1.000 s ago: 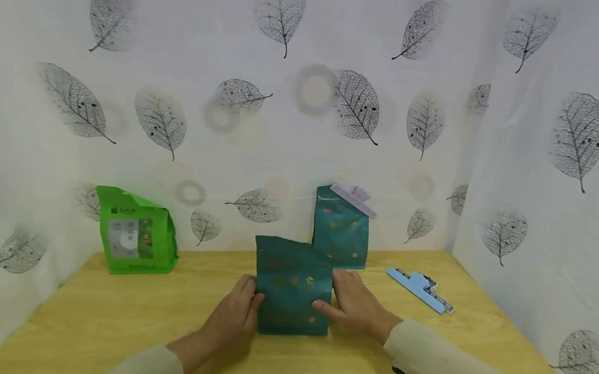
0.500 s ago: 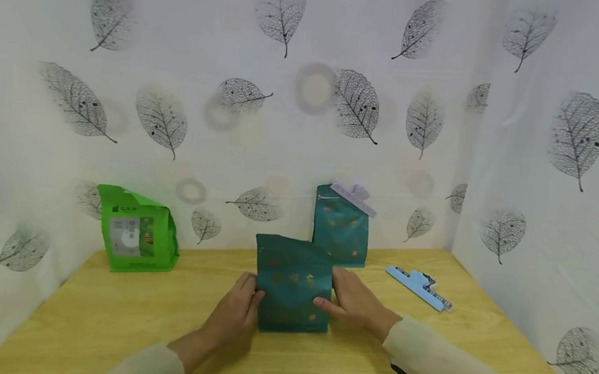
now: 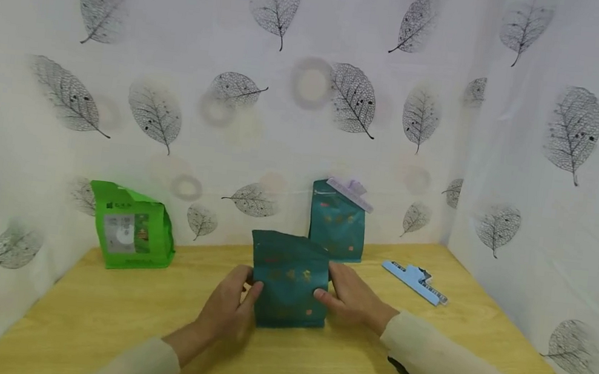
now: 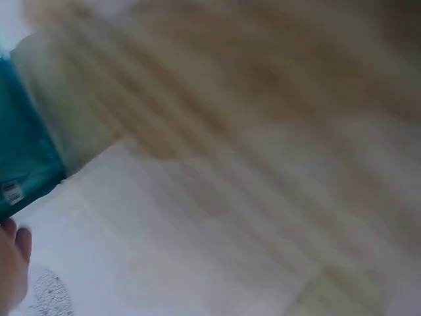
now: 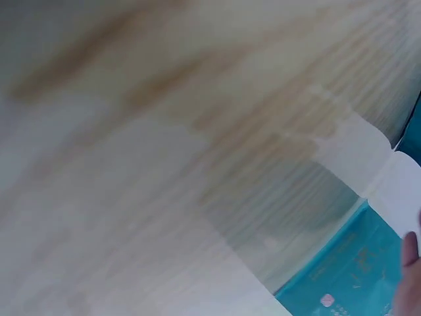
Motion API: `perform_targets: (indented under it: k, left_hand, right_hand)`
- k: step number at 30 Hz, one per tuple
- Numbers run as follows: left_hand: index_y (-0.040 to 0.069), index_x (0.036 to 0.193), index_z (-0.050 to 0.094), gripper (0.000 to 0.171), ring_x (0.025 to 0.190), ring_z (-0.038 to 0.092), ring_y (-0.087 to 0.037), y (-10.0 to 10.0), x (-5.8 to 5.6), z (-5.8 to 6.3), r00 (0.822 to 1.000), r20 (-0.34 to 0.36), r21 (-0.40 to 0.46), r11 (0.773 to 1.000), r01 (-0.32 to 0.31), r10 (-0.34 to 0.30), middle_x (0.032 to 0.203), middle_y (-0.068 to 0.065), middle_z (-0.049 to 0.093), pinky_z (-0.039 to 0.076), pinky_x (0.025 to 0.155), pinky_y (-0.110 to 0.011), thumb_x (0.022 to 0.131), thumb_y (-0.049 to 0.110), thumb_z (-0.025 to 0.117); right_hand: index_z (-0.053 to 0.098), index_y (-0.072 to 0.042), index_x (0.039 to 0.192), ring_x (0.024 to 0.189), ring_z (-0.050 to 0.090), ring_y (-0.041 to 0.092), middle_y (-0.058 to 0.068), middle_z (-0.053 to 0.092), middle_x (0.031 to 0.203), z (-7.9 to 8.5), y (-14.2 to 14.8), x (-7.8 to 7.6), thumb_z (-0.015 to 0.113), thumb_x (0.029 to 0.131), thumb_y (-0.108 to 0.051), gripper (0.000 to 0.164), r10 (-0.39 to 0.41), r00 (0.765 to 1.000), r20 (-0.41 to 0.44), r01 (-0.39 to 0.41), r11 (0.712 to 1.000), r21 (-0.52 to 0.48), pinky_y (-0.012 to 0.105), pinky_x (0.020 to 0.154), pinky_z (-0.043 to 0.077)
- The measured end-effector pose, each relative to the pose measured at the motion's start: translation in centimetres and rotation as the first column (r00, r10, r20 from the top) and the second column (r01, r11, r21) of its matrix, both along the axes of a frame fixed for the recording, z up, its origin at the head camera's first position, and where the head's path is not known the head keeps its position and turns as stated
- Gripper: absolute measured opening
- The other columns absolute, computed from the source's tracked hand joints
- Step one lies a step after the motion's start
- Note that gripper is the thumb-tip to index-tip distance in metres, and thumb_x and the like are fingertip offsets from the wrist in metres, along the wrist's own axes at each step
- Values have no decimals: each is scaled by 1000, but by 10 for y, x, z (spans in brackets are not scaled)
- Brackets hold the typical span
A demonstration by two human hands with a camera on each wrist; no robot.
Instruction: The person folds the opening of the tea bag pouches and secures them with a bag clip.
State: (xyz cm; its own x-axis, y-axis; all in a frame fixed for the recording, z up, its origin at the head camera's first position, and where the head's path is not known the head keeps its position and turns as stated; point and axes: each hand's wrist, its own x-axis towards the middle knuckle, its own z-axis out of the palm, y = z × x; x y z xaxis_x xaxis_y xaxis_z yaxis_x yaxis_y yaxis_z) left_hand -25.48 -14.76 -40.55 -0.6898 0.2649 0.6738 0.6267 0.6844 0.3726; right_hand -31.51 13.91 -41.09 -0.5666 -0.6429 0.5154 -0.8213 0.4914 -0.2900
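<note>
A dark teal stand-up pouch (image 3: 292, 284) with gold lettering stands upright at the middle of the table. My left hand (image 3: 227, 304) holds its left side, thumb at the front edge and fingers partly hidden behind. From the right, my right hand (image 3: 354, 296) grips the same pouch, its thumb on the front and its fingers along the side. The pouch's top edge is without a clip. Behind it stands a matching teal pouch (image 3: 336, 230), with a lilac sealing clip (image 3: 350, 193) set aslant over its top right corner.
At the back left, a bright green pouch (image 3: 132, 233) with a folded-down top stands on the wooden table (image 3: 185, 285). A light blue sealing clip (image 3: 414, 279) lies at the right. White leaf-patterned curtains (image 3: 303, 151) enclose the back and both sides.
My left thumb has spread farther from the fingers at the pouch's left side. The head view has shifted slightly; the pouch and my right hand keep their places on the table.
</note>
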Motion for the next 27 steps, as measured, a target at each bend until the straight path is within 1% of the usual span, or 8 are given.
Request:
perform_targets:
  k: [4,6,9,13,17,21,24,27]
  left_hand:
    - [8,98,55,13,82,58,-15,-2,-1,13,989,-104,0,995,-103,102,89,-1,58,50,70,-31,93,20,56]
    - [8,99,55,14,83,59,-17,-2,-4,23,982,-139,8,992,-125,125,90,-3,59,51,70,-32,94,21,55]
    - [6,102,54,17,84,61,-20,0,-10,40,975,-188,16,993,-120,120,93,-6,59,51,68,-34,95,21,52]
    - [5,111,54,21,88,60,-21,2,-16,61,972,-219,27,997,-75,79,102,-7,59,51,71,-36,96,20,49]
    - [10,116,59,25,95,58,-19,6,-20,81,977,-210,27,999,-26,32,109,-5,60,49,78,-37,99,23,46]
    - [15,110,65,30,97,57,-17,17,-22,105,982,-187,-4,1000,11,-11,107,-1,62,48,80,-37,101,27,40]
    - [16,105,68,35,96,58,-16,28,-23,123,988,-153,-37,999,11,-16,104,1,64,48,81,-36,102,31,37]
    - [15,105,69,38,101,59,-17,38,-23,137,996,-91,-81,997,16,-24,106,0,66,48,86,-38,102,33,36]
  right_hand:
    - [45,-21,119,92,50,12,-7,52,103,3,-1,3,43,97,-39,28,-16,1000,1,16,999,-49,31,83,43]
    - [46,-19,110,85,47,13,-6,50,96,6,-1,3,38,99,-40,25,-31,999,-16,30,997,-72,30,77,41]
    - [50,-12,112,86,49,14,-1,52,95,17,-1,1,33,101,-39,33,-31,997,-75,22,993,-120,34,79,43]
    - [52,-3,122,102,55,21,8,58,109,38,-5,-3,31,103,-29,39,-2,992,-124,-19,985,-173,42,89,44]
    - [59,-4,113,100,56,20,8,61,107,57,-11,-5,30,103,-17,33,43,990,-133,-74,968,-240,39,86,46]
    - [63,-7,102,92,58,18,7,63,99,69,-15,-7,29,102,-11,34,69,982,-173,-118,950,-288,35,81,48]
    - [63,-6,100,90,58,18,7,63,98,76,-17,-7,29,101,-10,35,85,980,-182,-136,946,-293,35,81,48]
    - [64,-6,99,92,57,18,7,63,98,80,-20,-7,30,101,-10,34,80,982,-170,-127,949,-287,36,83,48]
